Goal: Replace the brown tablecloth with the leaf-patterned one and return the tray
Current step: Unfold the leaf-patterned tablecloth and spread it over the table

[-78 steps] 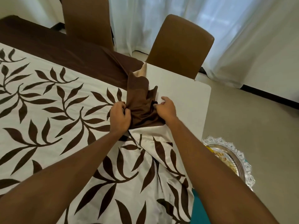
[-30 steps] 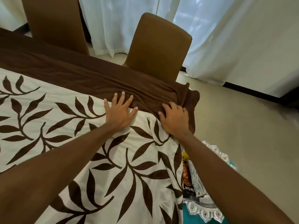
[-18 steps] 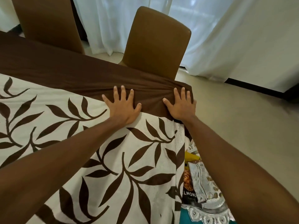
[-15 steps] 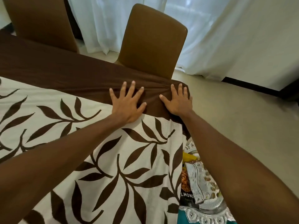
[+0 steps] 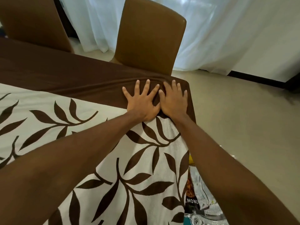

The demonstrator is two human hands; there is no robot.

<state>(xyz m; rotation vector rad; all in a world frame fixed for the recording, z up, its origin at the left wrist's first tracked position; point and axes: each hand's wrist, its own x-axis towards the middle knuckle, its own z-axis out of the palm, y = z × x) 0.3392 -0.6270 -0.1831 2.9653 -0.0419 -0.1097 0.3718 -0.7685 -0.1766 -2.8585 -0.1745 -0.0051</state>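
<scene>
The cream leaf-patterned cloth [image 5: 113, 168] covers the near part of the table. Its dark brown band [image 5: 65, 75] runs along the far side to the corner. My left hand [image 5: 142, 101] lies flat on that band with fingers spread. My right hand [image 5: 174, 99] lies flat beside it, thumbs almost touching, at the table's far right corner. Neither hand holds anything. The silver tray [image 5: 206, 216] with snack packets sits low to the right, beyond the table edge, partly hidden by my right arm.
Two brown chairs stand at the table's far side, one [image 5: 151, 36] right behind my hands, another [image 5: 32, 21] at the top left. White curtains [image 5: 227, 30] hang behind them. Beige floor [image 5: 243, 119] lies to the right.
The bunched brown band has been spread over the corner. Both hands went from gripping it to lying flat, then slid forward along it and closer together.
</scene>
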